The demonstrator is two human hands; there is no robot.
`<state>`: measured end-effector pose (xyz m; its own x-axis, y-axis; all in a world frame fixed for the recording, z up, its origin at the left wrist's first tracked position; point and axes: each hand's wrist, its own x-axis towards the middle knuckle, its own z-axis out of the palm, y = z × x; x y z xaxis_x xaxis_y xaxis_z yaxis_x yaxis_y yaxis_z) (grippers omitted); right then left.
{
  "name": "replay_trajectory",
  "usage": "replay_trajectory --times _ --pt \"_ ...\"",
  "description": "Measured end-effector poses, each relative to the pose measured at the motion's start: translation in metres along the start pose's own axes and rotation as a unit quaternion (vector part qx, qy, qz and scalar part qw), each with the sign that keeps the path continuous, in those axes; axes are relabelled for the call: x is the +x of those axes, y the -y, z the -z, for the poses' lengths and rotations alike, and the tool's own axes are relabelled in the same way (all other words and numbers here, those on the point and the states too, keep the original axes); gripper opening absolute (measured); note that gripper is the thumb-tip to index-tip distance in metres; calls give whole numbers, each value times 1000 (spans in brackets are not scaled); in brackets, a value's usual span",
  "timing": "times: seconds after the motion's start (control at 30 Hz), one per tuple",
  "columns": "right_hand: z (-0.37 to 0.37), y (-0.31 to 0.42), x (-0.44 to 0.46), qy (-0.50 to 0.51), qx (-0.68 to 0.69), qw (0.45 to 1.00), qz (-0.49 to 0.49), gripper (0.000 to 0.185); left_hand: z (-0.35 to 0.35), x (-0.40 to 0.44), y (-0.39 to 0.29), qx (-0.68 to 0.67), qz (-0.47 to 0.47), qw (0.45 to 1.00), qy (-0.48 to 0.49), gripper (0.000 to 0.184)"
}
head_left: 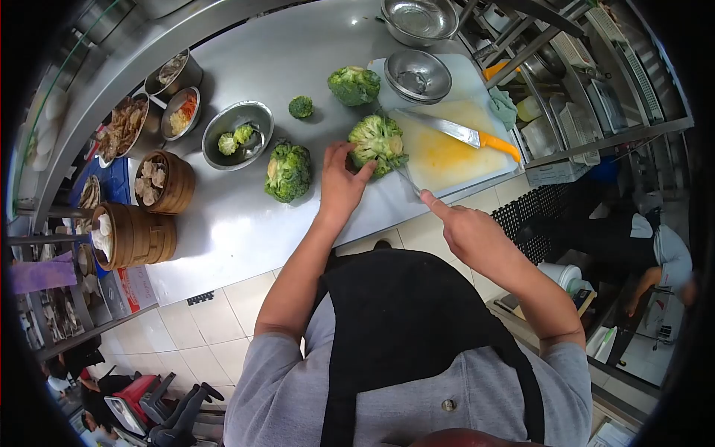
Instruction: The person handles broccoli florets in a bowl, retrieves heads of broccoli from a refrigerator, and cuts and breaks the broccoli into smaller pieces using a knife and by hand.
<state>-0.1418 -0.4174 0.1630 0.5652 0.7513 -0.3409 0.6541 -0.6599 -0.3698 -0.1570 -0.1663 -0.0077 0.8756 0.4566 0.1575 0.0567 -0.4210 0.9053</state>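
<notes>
My left hand [344, 179] steadies a broccoli head [377, 140], fingers and thumb against its near left side. The head lies with its pale cut stem side up. From the right, my right hand [475, 232] grips a small knife [408, 181], forefinger stretched along it; the blade reaches the head's lower right edge. The handle is hidden in my fist. A second broccoli head [288, 172] rests left of my left hand, and a third broccoli head [354, 86] lies farther back. Near that one sits a small floret [301, 107].
A yellow-handled knife [462, 134] lies on the cutting board [439, 173], behind which stand metal bowls [417, 76]. At left, a metal bowl [211, 141] holds florets, beside bamboo steamers [158, 237] and food containers [181, 113]. A shelf rack stands right; a person [674, 257] is beyond.
</notes>
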Motion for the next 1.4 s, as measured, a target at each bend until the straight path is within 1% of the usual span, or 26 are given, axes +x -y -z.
replay_trajectory --times 0.27,0.33,0.5,0.67,0.73,0.8,0.87,1.0,1.07,1.1,1.17,1.2,1.23,1.27,1.3,1.37,1.4 --pt "10 10 10 24 -15 999 -24 77 -3 -1 0 -23 20 1000 -5 52" --pt "10 12 13 25 -8 999 -27 69 -6 -2 2 -34 17 999 -10 51" --pt "3 14 26 25 -14 999 -32 68 -6 -1 4 -46 29 998 -16 49" --pt "15 24 31 45 -24 997 -53 71 -7 0 14 -66 5 997 -27 45" --pt "20 19 33 47 -13 998 -31 66 -9 0 15 -73 2 997 -29 45" --pt "24 22 36 51 -19 998 -41 66 -10 0 16 -79 2 996 -31 46" --pt "21 24 35 59 -28 997 -49 66 -10 1 17 -86 37 995 -34 46" --pt "14 25 37 54 -34 996 -58 64 -11 3 29 -106 22 993 -41 46" --pt "14 24 35 52 -30 996 -62 64 -10 4 30 -117 61 991 -16 44" --pt "16 22 35 55 -22 997 -55 65 -10 4 30 -114 59 992 -17 44" --pt "15 14 37 60 -12 997 -46 65 -12 1 32 -154 26 987 -29 42" --pt "11 8 39 39 3 999 -32 66 -12 0 34 -152 28 988 -31 42" --pt "8 5 39 17 18 1000 -19 66 -13 2 36 -203 78 976 -20 40" --pt "8 5 39 18 18 1000 -15 66 -12 4 38 -253 124 959 -9 38" --pt "11 8 38 25 17 999 -18 67 -13 5 38 -250 124 960 -12 38" --pt "9 7 40 34 22 999 -15 68 -14 5 39 -363 162 917 -13 36" --pt "5 0 41 20 26 999 -3 68 -15 5 45 -358 163 919 -17 36"
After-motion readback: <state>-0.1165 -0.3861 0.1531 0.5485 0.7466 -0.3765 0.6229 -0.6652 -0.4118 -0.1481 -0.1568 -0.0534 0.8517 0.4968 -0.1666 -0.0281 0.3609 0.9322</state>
